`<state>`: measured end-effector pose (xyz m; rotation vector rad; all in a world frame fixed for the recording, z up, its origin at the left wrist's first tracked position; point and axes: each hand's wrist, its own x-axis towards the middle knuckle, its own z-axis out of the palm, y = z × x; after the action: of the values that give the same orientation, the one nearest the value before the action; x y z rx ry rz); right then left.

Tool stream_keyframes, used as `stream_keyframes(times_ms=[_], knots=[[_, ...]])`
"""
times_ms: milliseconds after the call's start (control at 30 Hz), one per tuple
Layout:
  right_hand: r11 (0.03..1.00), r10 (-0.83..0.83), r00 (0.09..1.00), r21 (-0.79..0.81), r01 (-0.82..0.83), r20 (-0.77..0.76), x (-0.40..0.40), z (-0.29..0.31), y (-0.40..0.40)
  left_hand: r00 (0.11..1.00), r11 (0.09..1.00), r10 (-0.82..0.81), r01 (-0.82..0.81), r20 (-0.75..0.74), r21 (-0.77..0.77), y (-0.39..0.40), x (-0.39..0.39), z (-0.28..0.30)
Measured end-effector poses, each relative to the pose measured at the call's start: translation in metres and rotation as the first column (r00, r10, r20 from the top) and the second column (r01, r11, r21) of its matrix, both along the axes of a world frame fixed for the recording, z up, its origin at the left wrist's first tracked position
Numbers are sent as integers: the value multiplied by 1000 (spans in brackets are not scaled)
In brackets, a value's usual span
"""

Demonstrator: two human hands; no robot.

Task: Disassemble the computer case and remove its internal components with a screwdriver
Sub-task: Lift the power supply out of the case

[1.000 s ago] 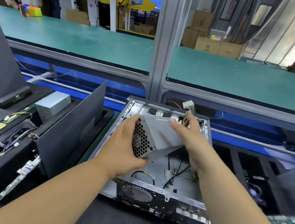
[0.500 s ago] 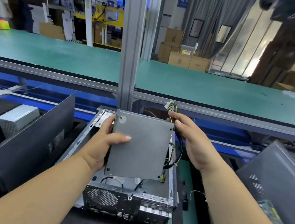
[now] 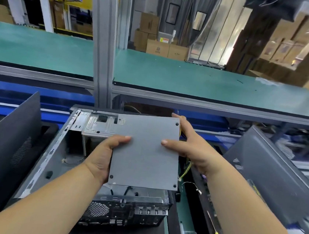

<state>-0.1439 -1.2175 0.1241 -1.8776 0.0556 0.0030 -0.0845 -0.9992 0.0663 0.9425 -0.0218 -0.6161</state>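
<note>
Shifted right, power supply [image 3: 145, 152] held above case [image 3: 53, 155] by both hands [image 3: 103, 155].

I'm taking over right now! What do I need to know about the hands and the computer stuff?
Left hand: grips the grey power supply on its left edge.
Right hand: grips its right edge, beside the yellow wires.
The supply is lifted above the open computer case.
Done: side cover off, supply out.
Left: put the supply down, then remove any remaining parts. No screwdriver visible.
</note>
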Motion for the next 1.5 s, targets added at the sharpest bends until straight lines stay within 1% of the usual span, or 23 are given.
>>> stream_keyframes(times_ms=[100,233,367,467,533,567,700,767,867,900,967,1033,1100,1167,1333,1500], knots=[[996,-78,995,42,81,-57,1,2,4,996,996,-90,90,-27,-16,-6,7,-2],[974,-195,980,110,199,-43,-6,7,6,972,971,-230,227,-50,-70,-13,19,-1],[953,-287,957,88,290,-42,-15,12,3,942,942,-334,332,-40,-53,-22,26,2],[926,-378,926,-4,378,-4,-18,11,-6,935,935,-355,354,6,18,-33,23,3],[903,-423,906,-73,424,28,-21,10,-15,935,938,-339,328,106,113,-40,21,-1],[890,-446,894,-83,448,36,-22,9,-21,927,934,-338,310,162,175,-43,21,-4],[851,-524,849,0,525,60,-20,8,-52,882,886,-388,278,267,371,-57,22,-16],[823,-562,822,-31,566,93,-15,11,-70,858,862,-395,222,328,456,-68,22,-20],[789,-573,806,-168,591,147,-7,14,-95,806,804,-409,95,429,587,-85,21,-27],[774,-576,803,-212,596,155,-4,13,-104,772,770,-431,45,467,637,-91,21,-29],[744,-569,808,-321,586,156,2,8,-119,675,680,-509,-66,535,730,-103,20,-32],[722,-546,824,-412,555,153,8,-1,-130,580,598,-575,-183,577,780,-114,20,-33],[712,-531,837,-466,525,132,15,-12,-141,495,531,-625,-298,603,794,-124,20,-35],[709,-518,848,-500,496,107,24,-24,-150,452,484,-654,-368,607,794,-131,19,-37],[681,-496,866,-590,434,65,49,-53,-164,405,401,-702,-456,586,795,-142,25,-42],[592,-498,866,-713,375,42,88,-80,-170,352,345,-739,-534,574,772,-149,35,-50]])
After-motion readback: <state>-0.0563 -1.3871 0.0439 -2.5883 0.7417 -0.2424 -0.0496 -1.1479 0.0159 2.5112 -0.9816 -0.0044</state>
